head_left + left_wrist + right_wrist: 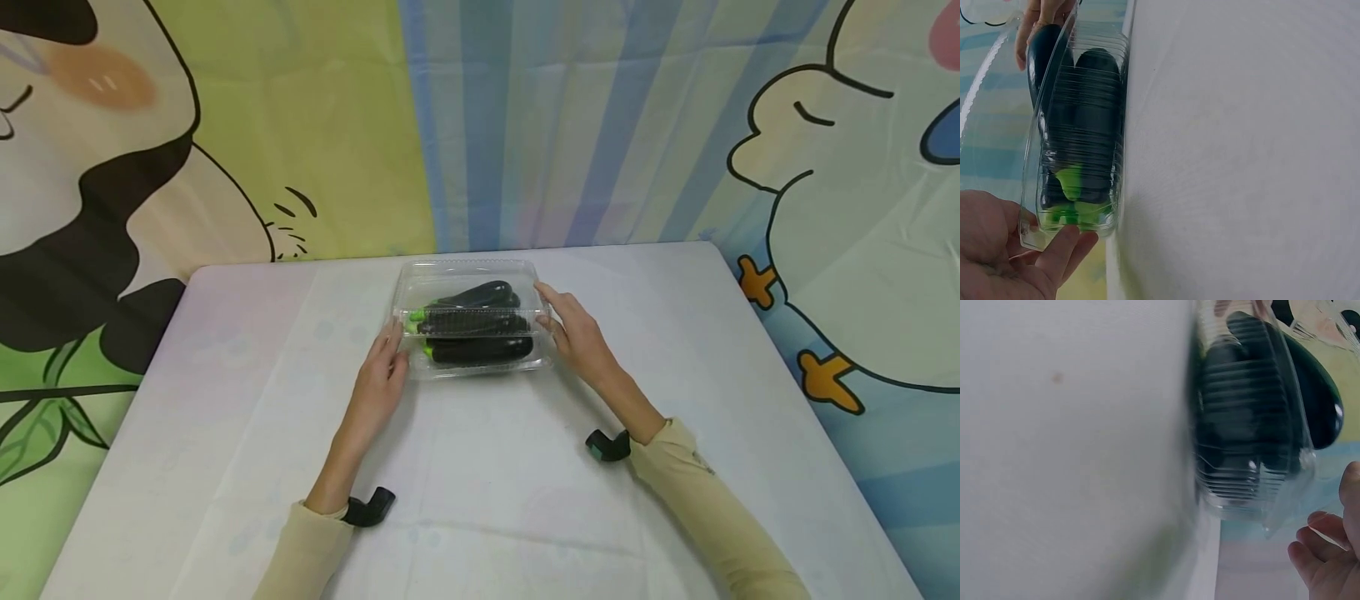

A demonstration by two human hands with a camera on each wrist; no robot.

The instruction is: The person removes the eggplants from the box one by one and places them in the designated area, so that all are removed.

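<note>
A clear plastic clamshell container sits on the white table, its ribbed see-through lid raised at the back. Inside lie several dark eggplants with green caps, their caps toward my left hand. My left hand holds the container's left end; in the left wrist view its fingers meet the end wall, at the rim. At the right end is my right hand, fingers spread near the container's edge. The right wrist view shows these fingers loosely bent and apart from the tray's wall.
The table is covered with a white cloth. Behind it hangs a printed curtain with cartoon figures and stripes. Each wrist bears a black camera mount, below a beige sleeve.
</note>
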